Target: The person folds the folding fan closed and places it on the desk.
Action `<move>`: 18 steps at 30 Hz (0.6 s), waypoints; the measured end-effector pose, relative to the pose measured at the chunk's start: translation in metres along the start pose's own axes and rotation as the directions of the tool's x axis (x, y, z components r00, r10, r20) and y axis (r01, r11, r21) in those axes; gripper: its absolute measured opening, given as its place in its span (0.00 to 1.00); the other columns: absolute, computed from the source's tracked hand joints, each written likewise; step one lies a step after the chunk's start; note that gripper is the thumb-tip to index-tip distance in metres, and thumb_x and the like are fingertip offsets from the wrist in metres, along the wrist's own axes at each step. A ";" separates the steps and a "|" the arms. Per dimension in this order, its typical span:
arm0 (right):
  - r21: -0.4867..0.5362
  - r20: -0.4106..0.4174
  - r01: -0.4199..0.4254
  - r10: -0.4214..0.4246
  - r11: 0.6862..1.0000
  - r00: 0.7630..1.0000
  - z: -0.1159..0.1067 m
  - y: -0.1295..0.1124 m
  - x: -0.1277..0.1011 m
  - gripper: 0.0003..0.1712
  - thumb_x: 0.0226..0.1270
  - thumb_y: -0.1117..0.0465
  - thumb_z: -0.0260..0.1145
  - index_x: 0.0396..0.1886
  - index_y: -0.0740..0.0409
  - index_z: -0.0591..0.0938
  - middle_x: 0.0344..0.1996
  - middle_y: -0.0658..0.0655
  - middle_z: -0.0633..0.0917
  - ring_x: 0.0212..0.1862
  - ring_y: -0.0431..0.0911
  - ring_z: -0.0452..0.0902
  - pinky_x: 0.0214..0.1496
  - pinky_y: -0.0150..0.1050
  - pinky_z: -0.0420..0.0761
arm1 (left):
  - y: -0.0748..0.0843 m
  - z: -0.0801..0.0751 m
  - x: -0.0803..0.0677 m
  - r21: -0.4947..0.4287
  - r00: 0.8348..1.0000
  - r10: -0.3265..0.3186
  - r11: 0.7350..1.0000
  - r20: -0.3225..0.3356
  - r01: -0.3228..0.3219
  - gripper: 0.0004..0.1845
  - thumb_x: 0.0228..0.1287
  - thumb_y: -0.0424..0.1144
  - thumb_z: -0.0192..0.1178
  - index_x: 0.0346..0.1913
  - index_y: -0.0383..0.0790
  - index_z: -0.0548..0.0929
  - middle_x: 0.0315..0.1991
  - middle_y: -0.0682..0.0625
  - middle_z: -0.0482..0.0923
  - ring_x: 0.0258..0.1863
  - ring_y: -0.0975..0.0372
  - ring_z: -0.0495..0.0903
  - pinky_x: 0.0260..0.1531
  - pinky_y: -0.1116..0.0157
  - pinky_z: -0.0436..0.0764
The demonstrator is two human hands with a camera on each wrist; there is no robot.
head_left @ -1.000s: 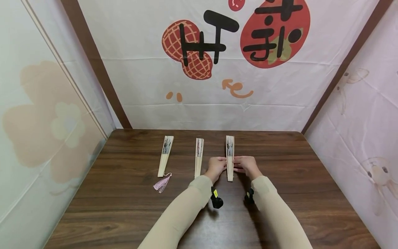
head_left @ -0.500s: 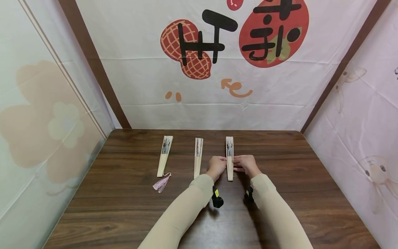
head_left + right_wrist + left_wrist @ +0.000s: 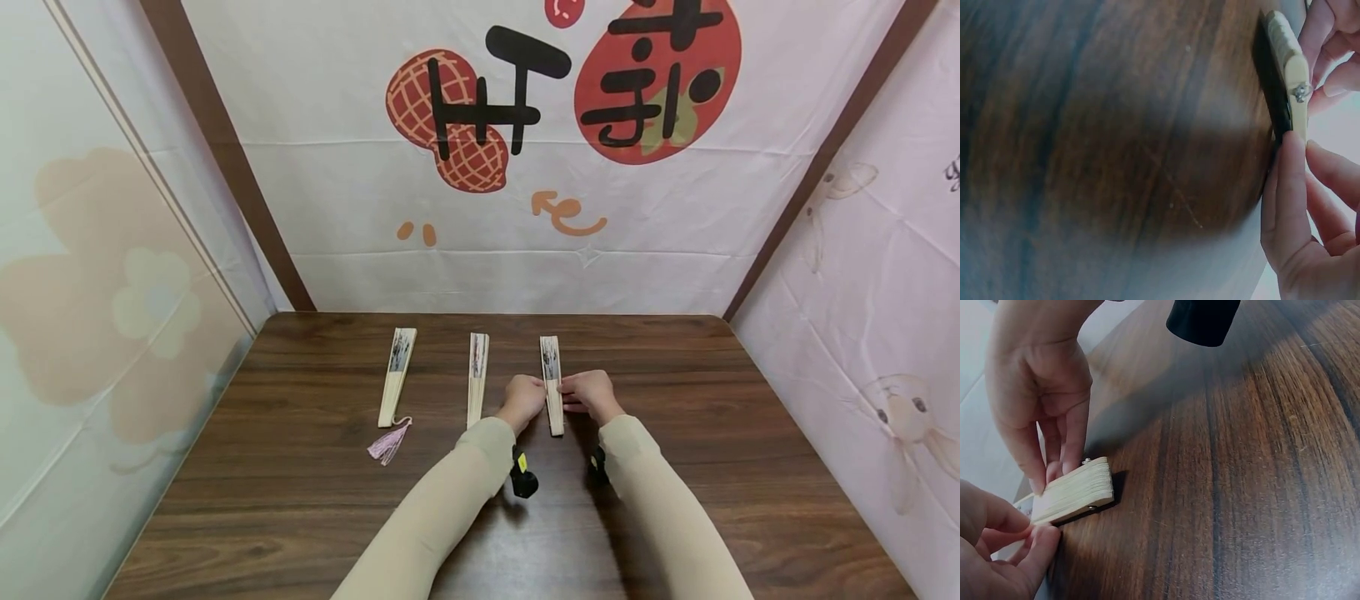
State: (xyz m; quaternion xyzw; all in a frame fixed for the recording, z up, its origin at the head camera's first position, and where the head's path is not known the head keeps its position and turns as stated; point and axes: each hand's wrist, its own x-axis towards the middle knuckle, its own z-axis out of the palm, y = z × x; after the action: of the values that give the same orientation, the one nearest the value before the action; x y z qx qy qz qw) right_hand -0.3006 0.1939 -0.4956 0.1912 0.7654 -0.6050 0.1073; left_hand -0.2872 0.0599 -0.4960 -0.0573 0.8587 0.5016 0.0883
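A closed folding fan with pale ribs and a grey printed strip lies on the right of a row of three, between both hands. My left hand pinches its left edge; in the left wrist view the thumb and fingers meet at that side. On the right edge my right hand pinches the fan between thumb and fingers, as the right wrist view shows with its fingers. The rivet end of the fan points toward me. The middle folding fan is partly hidden behind the left sleeve.
Another closed folding fan lies to the left, with a pink tassel at its near end. All rest on a dark wooden table. A printed white cloth hangs behind the table's far edge.
The far end of the right-hand fan has come down and swung slightly left, so the fan now slants. Both hands keep nearly the same place beside it.
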 end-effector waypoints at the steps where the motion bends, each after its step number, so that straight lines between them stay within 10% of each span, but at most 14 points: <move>1: -0.003 -0.005 0.002 -0.002 1.000 1.000 0.000 -0.001 0.000 0.17 0.64 0.73 0.67 0.51 0.76 0.82 0.34 0.61 0.89 0.25 0.39 0.81 0.35 0.39 0.90 | 0.000 0.000 0.001 -0.003 1.000 0.002 1.000 -0.005 -0.002 0.13 0.64 0.32 0.55 0.44 0.36 0.90 0.47 0.45 0.88 0.50 0.54 0.83 0.48 0.61 0.84; 10: 0.051 -0.088 0.064 -0.059 0.997 0.994 -0.003 0.007 -0.002 0.12 0.59 0.74 0.69 0.42 0.79 0.85 0.27 0.60 0.89 0.23 0.41 0.82 0.31 0.35 0.89 | -0.009 -0.001 0.001 -0.206 1.000 0.011 0.978 -0.022 -0.015 0.13 0.64 0.29 0.56 0.46 0.30 0.87 0.43 0.40 0.87 0.37 0.60 0.81 0.34 0.71 0.80; 18: 0.040 -0.026 0.135 -0.134 0.990 0.991 -0.013 0.022 -0.017 0.12 0.63 0.72 0.66 0.41 0.80 0.84 0.28 0.62 0.89 0.27 0.42 0.84 0.36 0.38 0.90 | -0.028 -0.027 -0.008 -0.551 0.995 0.051 0.834 0.081 0.002 0.14 0.68 0.28 0.57 0.51 0.21 0.81 0.47 0.30 0.84 0.33 0.67 0.83 0.40 0.70 0.88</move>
State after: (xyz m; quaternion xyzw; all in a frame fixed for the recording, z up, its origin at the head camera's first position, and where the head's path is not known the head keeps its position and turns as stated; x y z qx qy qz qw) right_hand -0.2748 0.2077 -0.5049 0.1485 0.7651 -0.6243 0.0535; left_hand -0.2763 0.0223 -0.5050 -0.0460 0.6738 0.7305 0.1014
